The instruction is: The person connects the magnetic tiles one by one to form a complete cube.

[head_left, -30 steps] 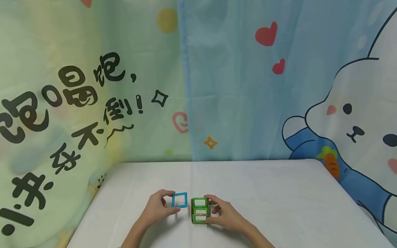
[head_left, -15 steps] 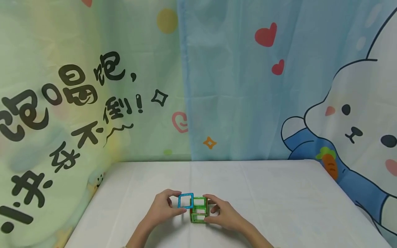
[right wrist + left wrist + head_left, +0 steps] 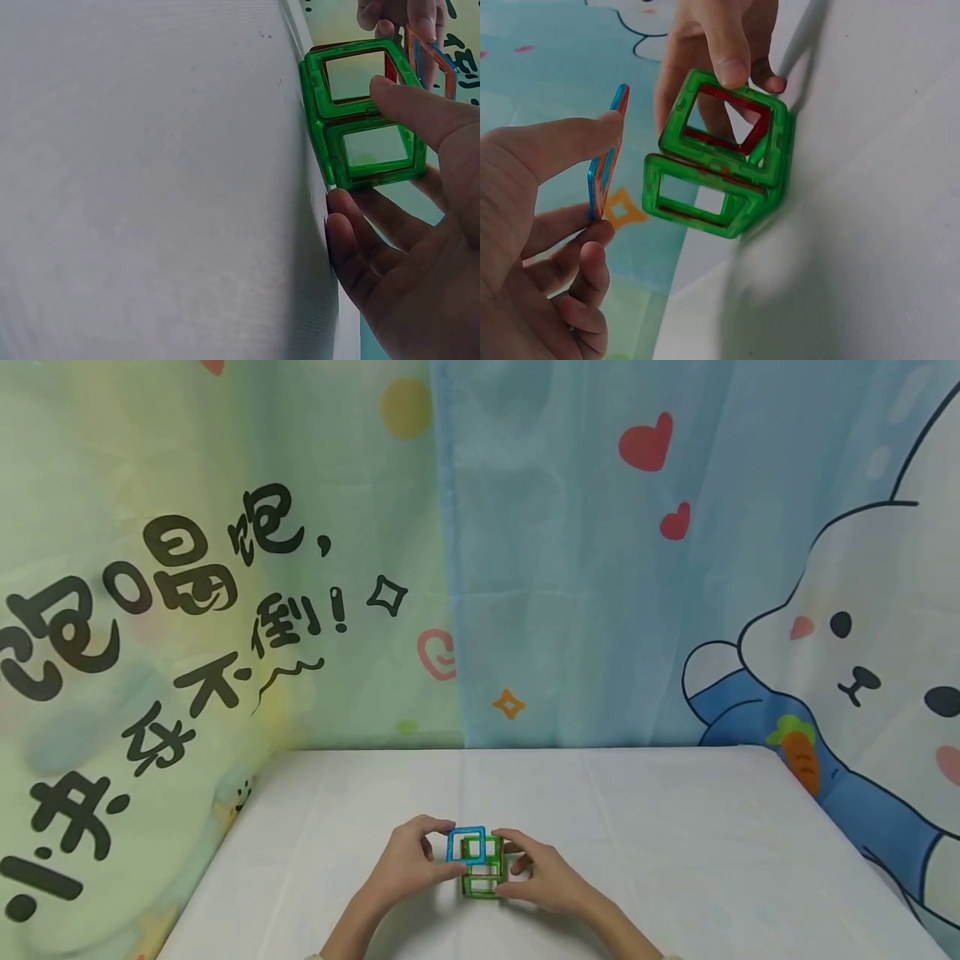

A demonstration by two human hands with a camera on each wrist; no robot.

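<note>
Between the thumb and fingers of my left hand is a blue square magnetic tile, held upright. Its other face looks orange-red in the left wrist view, where the tile appears nearly edge-on. My right hand grips a small hollow structure of green magnetic tiles from its right side, thumb on the near face. Some red tile edges show inside the green structure. In the left wrist view a gap separates the blue tile from it; in the head view the tile overlaps its upper left.
A white-covered table lies under both hands. Behind it hangs a printed curtain in green and blue, with a cartoon bear at the right.
My left hand has moved right with the blue tile, from beside the green structure to overlapping it in the head view. My right hand and the structure have stayed almost in place.
</note>
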